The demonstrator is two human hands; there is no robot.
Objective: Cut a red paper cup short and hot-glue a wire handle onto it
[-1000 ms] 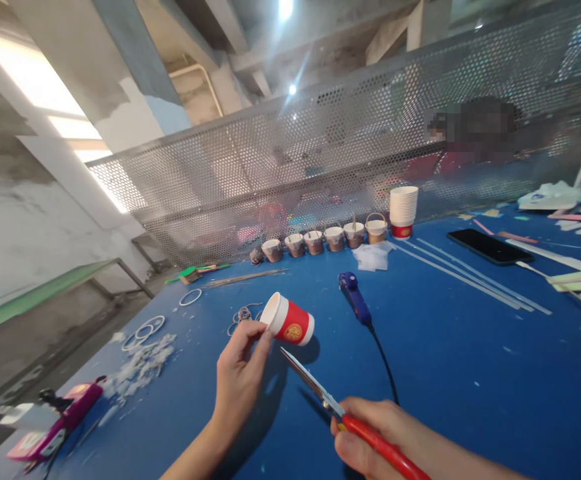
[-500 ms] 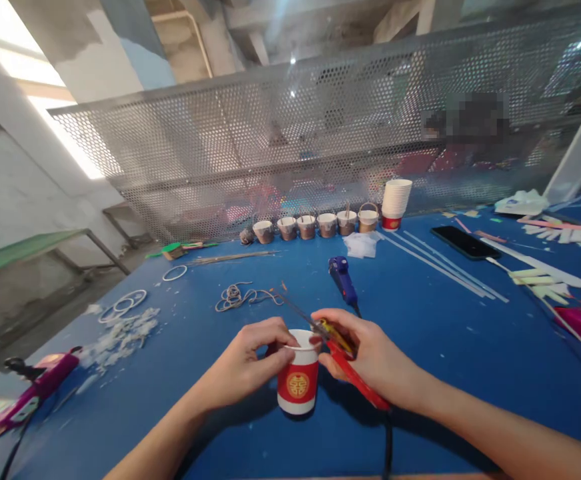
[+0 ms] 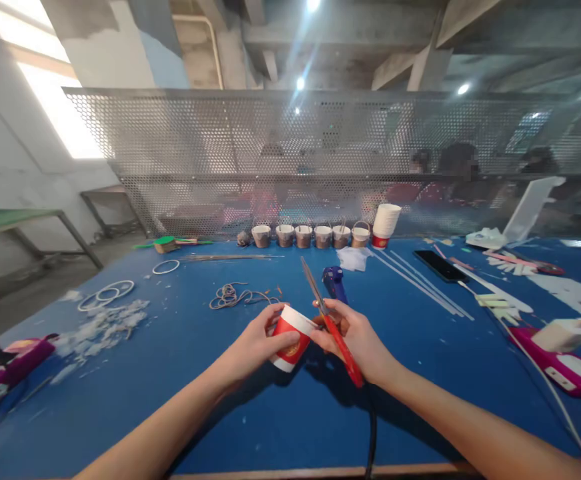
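My left hand (image 3: 265, 338) is closed round a red and white paper cup (image 3: 291, 339) with a gold emblem. The cup is tilted above the table, its rim up and to the right. In my right hand (image 3: 353, 337) are scissors with red handles (image 3: 343, 350), the blades pointing up and away from me. Fingertips of the right hand are at the cup's right rim; whether they press on it I cannot tell. Just beyond that hand lies a blue glue gun (image 3: 335, 283), its lower end partly hidden.
Several decorated cups (image 3: 303, 237) and a stack of paper cups (image 3: 385, 225) line the back, before a perforated metal screen (image 3: 195, 147). Left are tangled cord (image 3: 227, 295), white rings (image 3: 113, 291) and fluffy scraps (image 3: 105, 327). Right are a phone (image 3: 440, 265), white strips (image 3: 420, 283) and a magenta power strip (image 3: 565, 373).
The cup has gone from upright to tilted, lifted off the table by my left hand. The scissors now point more steeply away from me. The camera view has levelled and shifted.
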